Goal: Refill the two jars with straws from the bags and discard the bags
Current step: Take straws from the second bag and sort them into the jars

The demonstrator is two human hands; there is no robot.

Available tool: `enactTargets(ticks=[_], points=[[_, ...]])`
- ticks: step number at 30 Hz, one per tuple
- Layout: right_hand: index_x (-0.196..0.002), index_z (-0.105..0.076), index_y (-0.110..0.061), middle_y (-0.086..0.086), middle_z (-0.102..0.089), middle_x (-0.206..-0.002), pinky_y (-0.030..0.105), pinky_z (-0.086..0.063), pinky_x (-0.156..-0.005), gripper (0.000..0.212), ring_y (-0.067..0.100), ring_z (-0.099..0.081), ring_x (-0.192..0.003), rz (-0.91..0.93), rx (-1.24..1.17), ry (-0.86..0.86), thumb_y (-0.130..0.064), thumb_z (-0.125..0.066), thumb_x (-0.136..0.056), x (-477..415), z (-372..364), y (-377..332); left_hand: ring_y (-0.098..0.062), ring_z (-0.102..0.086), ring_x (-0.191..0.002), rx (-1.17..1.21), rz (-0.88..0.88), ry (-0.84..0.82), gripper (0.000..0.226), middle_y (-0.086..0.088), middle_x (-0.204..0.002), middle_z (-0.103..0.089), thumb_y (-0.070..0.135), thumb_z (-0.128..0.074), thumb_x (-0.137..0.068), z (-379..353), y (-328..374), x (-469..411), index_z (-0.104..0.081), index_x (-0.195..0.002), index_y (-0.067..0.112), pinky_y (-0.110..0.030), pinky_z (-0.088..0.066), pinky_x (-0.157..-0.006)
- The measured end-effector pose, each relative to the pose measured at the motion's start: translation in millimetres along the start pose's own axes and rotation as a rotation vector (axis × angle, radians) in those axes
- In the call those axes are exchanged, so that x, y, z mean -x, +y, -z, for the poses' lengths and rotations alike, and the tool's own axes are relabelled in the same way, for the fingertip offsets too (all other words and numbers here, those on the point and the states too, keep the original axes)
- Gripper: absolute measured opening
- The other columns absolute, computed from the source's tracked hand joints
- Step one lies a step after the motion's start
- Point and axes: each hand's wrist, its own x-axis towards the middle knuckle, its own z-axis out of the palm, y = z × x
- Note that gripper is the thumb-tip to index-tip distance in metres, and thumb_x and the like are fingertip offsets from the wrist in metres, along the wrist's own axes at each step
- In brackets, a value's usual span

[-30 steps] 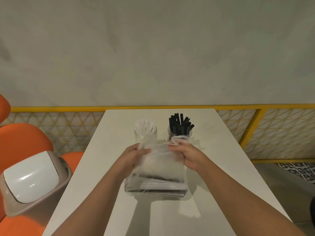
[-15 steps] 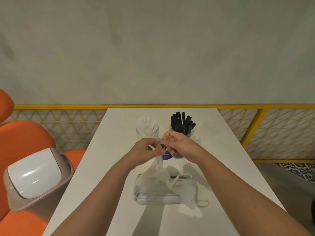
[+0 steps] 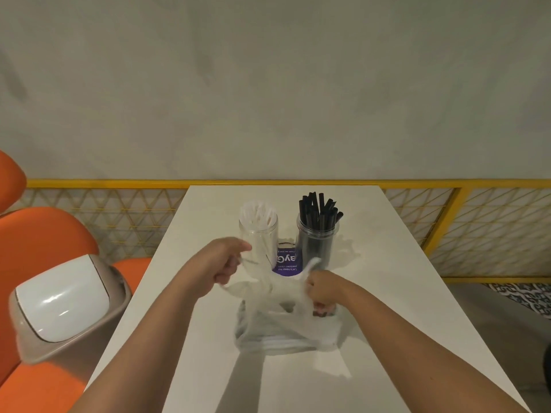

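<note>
Both hands, left hand (image 3: 222, 263) and right hand (image 3: 320, 293), pinch the bag (image 3: 286, 326) handles (stretched apart).

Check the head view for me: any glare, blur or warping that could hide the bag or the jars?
Head view: glare only on the bin lid; the thin bag is hazy and slightly motion-blurred between left hand and right hand; forearm shadows fall across the table; wide-angle bending at the edges; both jars stay sharp.

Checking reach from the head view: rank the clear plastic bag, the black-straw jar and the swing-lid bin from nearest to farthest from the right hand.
1. Clear plastic bag: in the right hand.
2. Black-straw jar: just beyond, slightly left.
3. Swing-lid bin: far left, off the table.
</note>
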Motion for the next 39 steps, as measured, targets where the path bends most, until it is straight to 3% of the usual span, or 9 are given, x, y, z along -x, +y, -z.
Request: enactTargets(ticks=[3, 8, 12, 16, 21, 26, 31, 35, 39], points=[[-0.08, -0.06, -0.007, 0.009, -0.056, -0.066, 0.021, -0.044, -0.046, 0.019, 0.014, -0.052, -0.052, -0.014, -0.457, 0.016, -0.002, -0.046, -0.091, -1.6, 8.7, -4.1, -0.01, -0.025, -0.044, -0.542, 0.067, -0.122, 0.039, 0.006, -0.053, -0.033, 0.055, -0.063, -0.08, -5.9, -10.4, 6.1, -0.066, -0.1, 0.021, -0.02, -0.018, -0.041], [-0.09, -0.063, -0.01, 0.009, -0.064, -0.076, 0.032, -0.056, -0.059, 0.027, 0.019, -0.062, -0.067, 0.087, -1.028, -0.074, 0.009, -0.044, -0.09, 1.2, 17.9, -13.3, -0.006, -0.06, -0.073, -0.979, -0.068, -0.112, 0.02, -0.006, -0.102, -0.071, 0.016, -0.056, -0.087, -31.9, -43.9, -11.0, -0.072, -0.098, 0.017, -0.013, -0.04, -0.064], [-0.093, -0.063, -0.01, 0.007, -0.063, -0.065, 0.027, -0.051, -0.051, 0.013, 0.012, -0.055, -0.043, -0.009, -1.353, -0.04, -0.005, -0.051, -0.092, -0.9, 13.9, 1.0, -0.025, -0.058, -0.093, -0.814, -0.002, -0.012, 0.04, -0.005, -0.089, -0.059, 0.042, -0.037, -0.098, -34.5, -52.3, -10.6, -0.061, -0.086, 0.013, -0.023, -0.038, -0.069], [-0.099, -0.06, -0.013, 0.007, -0.062, -0.086, 0.023, -0.052, -0.048, 0.014, 0.012, -0.057, -0.054, -0.056, -1.148, -0.028, -0.022, -0.062, -0.088, -3.2, 0.6, -4.5, -0.017, -0.055, -0.099, -0.477, 0.053, -0.099, 0.062, 0.001, -0.103, -0.059, 0.072, -0.04, -0.082, -55.1, -45.5, -5.5, -0.063, -0.106, 0.019, -0.027, -0.04, -0.08], [-0.097, -0.062, -0.021, 0.0, -0.056, -0.085, 0.017, -0.035, -0.04, 0.02, 0.006, -0.044, -0.045, 0.053, -0.938, -0.066, -0.017, -0.072, -0.08, 6.9, 7.0, -8.4, -0.017, -0.053, -0.084, -0.93, -0.106, 0.009, 0.014, 0.0, -0.084, -0.058, 0.028, -0.064, -0.084, -53.2, -69.0, -19.3, -0.063, -0.082, 0.015, -0.021, -0.037, -0.068], [-0.114, -0.059, -0.024, 0.002, -0.049, -0.115, 0.022, -0.042, -0.061, 0.048, 0.014, -0.05, -0.077, 0.04, -0.415, -0.025, -0.007, -0.076, -0.073, 10.0, 10.9, 5.0, -0.02, -0.061, -0.078, -0.319, -0.003, 0.11, 0.03, -0.006, -0.092, -0.063, 0.037, -0.056, -0.091, -28.7, -61.7, -20.2, -0.059, -0.085, 0.008, -0.024, -0.043, -0.058], [-0.101, -0.063, -0.02, 0.0, -0.056, -0.089, 0.017, -0.034, -0.044, 0.026, 0.009, -0.041, -0.056, 0.118, -0.678, 0.074, -0.011, -0.072, -0.078, 5.7, 5.2, -11.0, -0.013, -0.055, -0.094, -0.796, -0.027, -0.19, 0.049, 0.002, -0.107, -0.058, 0.043, -0.072, -0.076, -69.6, -61.8, -13.5, -0.055, -0.115, 0.019, -0.022, -0.044, -0.075], [-0.111, -0.059, -0.025, -0.002, -0.051, -0.109, 0.022, -0.038, -0.056, 0.047, 0.017, -0.052, -0.078, 0.166, -0.377, -0.009, -0.004, -0.074, -0.073, 13.2, 15.5, -4.2, -0.023, -0.061, -0.097, -1.017, -0.051, 0.09, 0.02, -0.01, -0.107, -0.067, 0.014, -0.049, -0.087, -50.6, -76.4, -26.4, -0.066, -0.094, 0.007, -0.025, -0.043, -0.075], [-0.127, -0.052, -0.016, 0.003, -0.045, -0.114, 0.026, -0.046, -0.073, 0.061, 0.02, -0.05, -0.093, 0.12, 0.001, 0.063, 0.006, -0.067, -0.072, 10.0, 15.4, 12.4, -0.029, -0.062, -0.093, -0.817, -0.02, 0.223, 0.027, -0.01, -0.09, -0.064, 0.026, -0.043, -0.096, -24.3, -70.6, -24.4, -0.051, -0.077, 0.008, -0.034, -0.044, -0.072]])
